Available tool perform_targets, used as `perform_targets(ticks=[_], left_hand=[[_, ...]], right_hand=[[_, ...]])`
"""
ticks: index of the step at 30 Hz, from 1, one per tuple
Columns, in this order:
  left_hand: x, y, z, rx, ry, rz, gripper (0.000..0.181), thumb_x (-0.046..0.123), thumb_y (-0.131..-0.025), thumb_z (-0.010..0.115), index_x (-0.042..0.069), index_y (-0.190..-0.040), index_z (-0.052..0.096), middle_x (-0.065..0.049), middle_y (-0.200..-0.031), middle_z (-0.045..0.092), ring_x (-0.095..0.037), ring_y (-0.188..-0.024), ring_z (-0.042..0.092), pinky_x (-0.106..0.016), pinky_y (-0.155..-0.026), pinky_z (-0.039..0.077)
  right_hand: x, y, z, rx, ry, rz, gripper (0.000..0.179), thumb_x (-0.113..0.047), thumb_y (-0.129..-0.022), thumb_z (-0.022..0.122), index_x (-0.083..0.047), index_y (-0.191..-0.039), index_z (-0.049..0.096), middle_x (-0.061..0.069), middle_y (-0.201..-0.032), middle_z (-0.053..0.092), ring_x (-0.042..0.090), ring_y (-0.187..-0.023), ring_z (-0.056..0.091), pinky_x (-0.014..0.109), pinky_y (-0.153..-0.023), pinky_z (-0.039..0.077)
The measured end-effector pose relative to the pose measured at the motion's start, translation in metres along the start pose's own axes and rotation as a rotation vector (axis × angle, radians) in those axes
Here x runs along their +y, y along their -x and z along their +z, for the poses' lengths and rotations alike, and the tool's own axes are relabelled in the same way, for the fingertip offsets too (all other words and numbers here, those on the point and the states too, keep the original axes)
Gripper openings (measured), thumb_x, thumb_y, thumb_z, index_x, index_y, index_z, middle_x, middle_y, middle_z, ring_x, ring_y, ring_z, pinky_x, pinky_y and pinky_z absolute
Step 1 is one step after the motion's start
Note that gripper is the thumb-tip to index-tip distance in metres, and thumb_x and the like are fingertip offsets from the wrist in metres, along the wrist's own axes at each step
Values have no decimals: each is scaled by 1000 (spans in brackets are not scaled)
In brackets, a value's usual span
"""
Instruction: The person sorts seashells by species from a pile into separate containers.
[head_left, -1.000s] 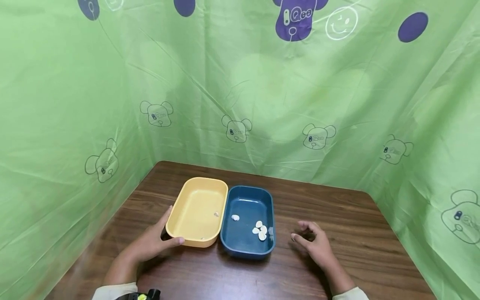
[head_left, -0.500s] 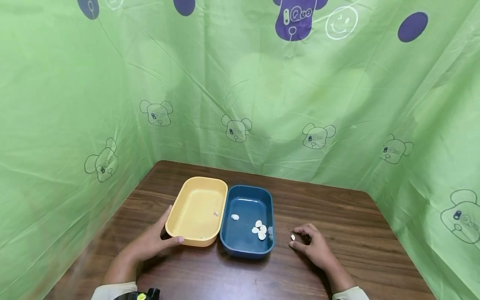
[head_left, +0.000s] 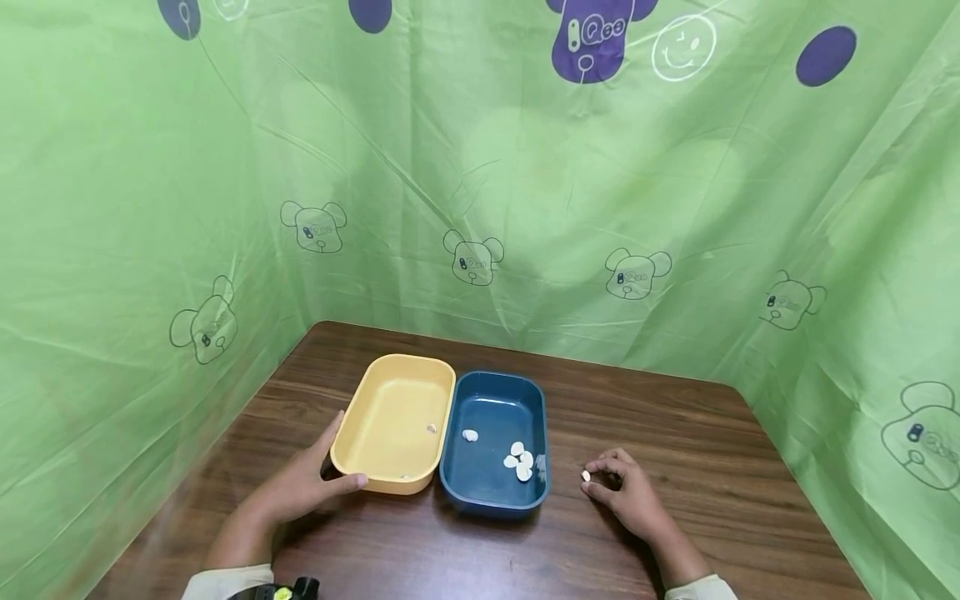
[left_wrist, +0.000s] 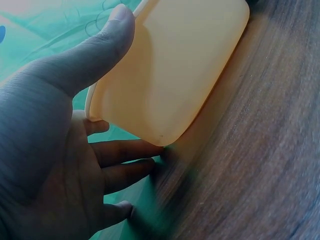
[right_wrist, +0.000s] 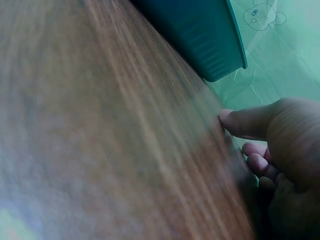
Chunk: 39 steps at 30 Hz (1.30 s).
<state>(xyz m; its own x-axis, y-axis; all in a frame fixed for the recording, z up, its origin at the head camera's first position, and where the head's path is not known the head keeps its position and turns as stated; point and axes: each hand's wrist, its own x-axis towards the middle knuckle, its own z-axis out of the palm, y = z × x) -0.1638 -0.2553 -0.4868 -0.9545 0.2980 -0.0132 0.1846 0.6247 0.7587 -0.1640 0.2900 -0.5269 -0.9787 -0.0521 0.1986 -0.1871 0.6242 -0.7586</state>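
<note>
A yellow tray (head_left: 393, 482) stands on the table with a blue tray (head_left: 491, 507) beside it on the right. My left hand (head_left: 311, 475) holds the yellow tray's near left corner, thumb at the front wall and fingers along the left side. In the left wrist view, the thumb lies over this corner. Right of the blue tray, my right hand (head_left: 626, 492) pinches a small white shell (head_left: 586, 476) between thumb and index fingertip, low at the tabletop. The right wrist view does not show that shell. Several white shells (head_left: 523, 472) lie in the blue tray, one apart at its left (head_left: 470, 435).
Inside the yellow tray are a small pale piece (head_left: 432, 428) by the right wall and another at the near end. The brown wooden table (head_left: 675, 417) reaches back to a green printed curtain (head_left: 540, 192), which also hangs along both sides.
My right hand's thumb and index finger have drawn together around the small white shell, now showing at the fingertips. The left hand and both trays have stayed in place.
</note>
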Motion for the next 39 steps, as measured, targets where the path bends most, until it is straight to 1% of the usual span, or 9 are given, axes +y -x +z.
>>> perform_targets(ticks=[6, 9, 16, 28, 32, 39], left_hand=[[0, -1, 0, 4, 10, -5, 122, 48, -95, 82, 13, -177, -1, -38, -170, 34, -56, -155, 41, -74, -120, 37], [-1, -2, 0, 4, 6, -9, 122, 48, -95, 82, 13, -177, -1, -38, -170, 34, -56, -155, 41, -75, -120, 37], [-1, 0, 0, 1, -3, -12, 123, 49, -96, 82, 12, -177, -2, -38, -170, 33, -57, -155, 41, -74, -120, 38], [-3, 0, 0, -5, -6, -18, 122, 49, -96, 82, 13, -177, -2, -38, -170, 34, -56, -154, 43, -73, -119, 40], [-3, -1, 0, -3, -11, -17, 123, 50, -96, 82, 13, -177, -2, -38, -169, 36, -54, -152, 46, -71, -119, 41], [-2, -2, 1, -1, -7, -12, 123, 50, -95, 82, 13, -177, -2, -37, -171, 34, -54, -154, 43, -71, -120, 40]], right_hand=[[-1, 1, 1, 24, -23, -69, 18, -6, -85, 92, -13, -98, 82, 4, -106, 67, 10, -99, 61, 24, -86, 49], [-1, 1, 1, 31, -18, -82, 17, -5, -85, 92, -14, -96, 82, 4, -105, 68, 10, -98, 61, 24, -85, 49], [1, -1, 3, 26, 25, -45, 15, -6, -89, 89, -16, -97, 82, 1, -105, 67, 8, -98, 61, 23, -87, 48], [1, -3, 4, 21, 23, -11, 13, -9, -91, 88, -18, -99, 83, 0, -107, 68, 9, -101, 62, 23, -89, 50], [1, -2, 5, 43, 3, -26, 13, -7, -91, 88, -16, -98, 83, 2, -107, 69, 8, -100, 63, 22, -88, 51], [-1, 0, 5, 80, -74, -75, 13, -2, -90, 87, -10, -100, 82, 8, -104, 71, 7, -93, 64, 20, -81, 53]])
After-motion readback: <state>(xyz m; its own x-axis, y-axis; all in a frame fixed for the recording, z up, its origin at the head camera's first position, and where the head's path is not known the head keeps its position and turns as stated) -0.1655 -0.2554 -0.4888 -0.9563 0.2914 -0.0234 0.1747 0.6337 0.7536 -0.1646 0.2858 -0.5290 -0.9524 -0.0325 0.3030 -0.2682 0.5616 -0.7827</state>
